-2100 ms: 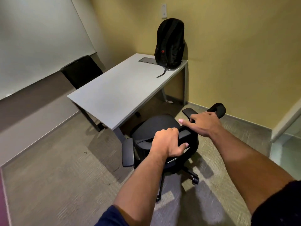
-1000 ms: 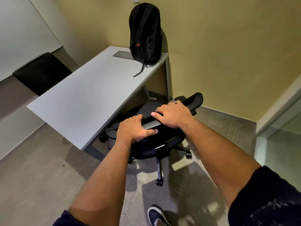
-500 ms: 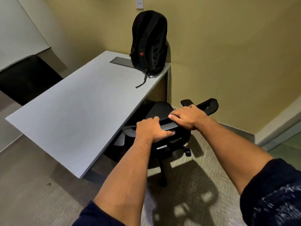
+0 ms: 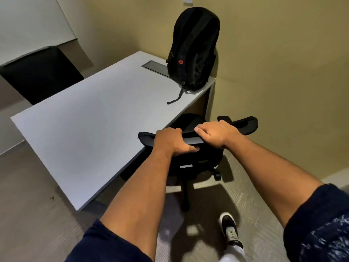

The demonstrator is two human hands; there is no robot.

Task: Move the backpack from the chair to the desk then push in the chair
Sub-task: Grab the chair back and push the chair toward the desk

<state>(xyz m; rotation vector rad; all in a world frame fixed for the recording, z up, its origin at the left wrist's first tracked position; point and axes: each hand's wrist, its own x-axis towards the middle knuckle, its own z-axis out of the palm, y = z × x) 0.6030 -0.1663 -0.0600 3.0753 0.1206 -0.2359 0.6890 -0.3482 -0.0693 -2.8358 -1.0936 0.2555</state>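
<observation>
A black backpack (image 4: 194,52) stands upright on the far right corner of the light grey desk (image 4: 85,125), leaning on the yellow wall, one strap trailing over the top. The black office chair (image 4: 243,125) stands at the desk's right side with its seat under the desktop. My left hand (image 4: 171,141) grips the top edge of the chair's backrest, fingers wrapped over it. My right hand (image 4: 215,134) grips the same edge just to the right. The chair's seat and left armrest are hidden by the desk and my arms.
A second black chair (image 4: 41,76) stands across the desk on the left, below a whiteboard (image 4: 28,23). A grey cable hatch (image 4: 154,68) is set in the desktop beside the backpack. My shoe (image 4: 231,231) is on the carpet behind the chair's base.
The chair has rolled forward from the open floor to the desk, with its seat now under the desktop. Both hands have stayed on the backrest. I have stepped closer.
</observation>
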